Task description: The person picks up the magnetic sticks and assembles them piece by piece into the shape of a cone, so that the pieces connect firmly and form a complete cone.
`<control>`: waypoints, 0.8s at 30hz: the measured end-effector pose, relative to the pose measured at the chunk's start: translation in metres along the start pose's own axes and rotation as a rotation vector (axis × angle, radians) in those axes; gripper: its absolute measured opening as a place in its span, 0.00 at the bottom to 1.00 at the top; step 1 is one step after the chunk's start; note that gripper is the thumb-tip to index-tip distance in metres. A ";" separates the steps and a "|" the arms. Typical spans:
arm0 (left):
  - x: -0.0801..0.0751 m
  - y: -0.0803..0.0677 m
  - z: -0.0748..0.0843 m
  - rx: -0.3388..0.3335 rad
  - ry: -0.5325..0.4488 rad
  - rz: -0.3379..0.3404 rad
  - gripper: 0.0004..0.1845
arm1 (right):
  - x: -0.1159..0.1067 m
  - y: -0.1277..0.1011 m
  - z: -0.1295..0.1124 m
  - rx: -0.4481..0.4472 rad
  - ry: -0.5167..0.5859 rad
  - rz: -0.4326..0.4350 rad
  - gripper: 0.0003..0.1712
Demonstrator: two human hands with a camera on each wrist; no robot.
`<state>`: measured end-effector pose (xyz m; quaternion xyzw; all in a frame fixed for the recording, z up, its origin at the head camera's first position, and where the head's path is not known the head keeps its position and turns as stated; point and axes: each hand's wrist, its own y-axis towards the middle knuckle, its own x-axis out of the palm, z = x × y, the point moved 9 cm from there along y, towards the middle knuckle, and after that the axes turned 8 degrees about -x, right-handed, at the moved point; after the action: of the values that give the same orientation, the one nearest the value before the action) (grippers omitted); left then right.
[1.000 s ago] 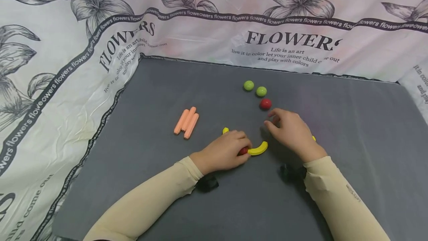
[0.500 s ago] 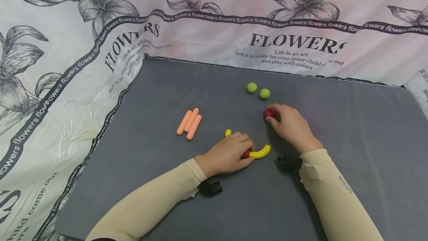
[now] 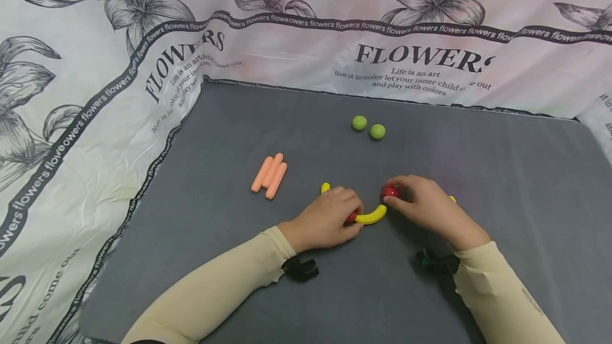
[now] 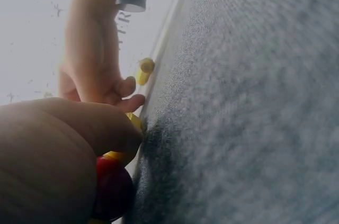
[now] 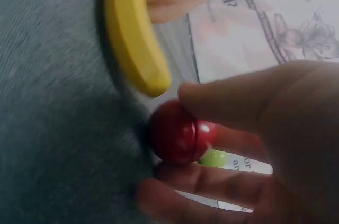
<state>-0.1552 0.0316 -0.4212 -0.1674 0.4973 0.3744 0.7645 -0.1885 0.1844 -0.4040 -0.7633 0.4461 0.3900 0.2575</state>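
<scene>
The right hand (image 3: 427,207) pinches a red ball (image 3: 390,192) at centre frame, just beside the yellow arc (image 3: 370,216); it looks light, hard and glossy (likely to roll), best gripped across its middle. The left hand (image 3: 325,219) curls over another red ball (image 3: 351,217)

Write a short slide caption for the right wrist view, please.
Right hand pinches a red ball beside a yellow curved piece.

Surface (image 3: 478,174): flat dark grey felt-like mat, evenly lit. Backdrop cloth (image 3: 296,52): pale pink-white sheet, creased, printed with grey lilies, "FLOWERS" lettering and a dark text band, draped from 8 o'clock round to 3 o'clock.
</scene>
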 end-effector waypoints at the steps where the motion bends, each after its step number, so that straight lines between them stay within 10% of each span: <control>1: 0.000 0.000 -0.001 -0.003 0.000 -0.001 0.08 | 0.001 0.000 -0.002 -0.004 0.008 -0.014 0.20; 14: -0.001 -0.002 0.003 0.058 0.023 0.024 0.13 | 0.000 -0.007 -0.008 -0.010 0.081 -0.152 0.28; 24: -0.001 -0.003 0.004 0.084 -0.004 0.027 0.11 | -0.058 -0.027 0.042 0.175 -0.070 -0.065 0.24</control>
<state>-0.1507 0.0320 -0.4188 -0.1277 0.5134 0.3638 0.7667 -0.1970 0.2558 -0.3785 -0.7378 0.4442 0.3675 0.3512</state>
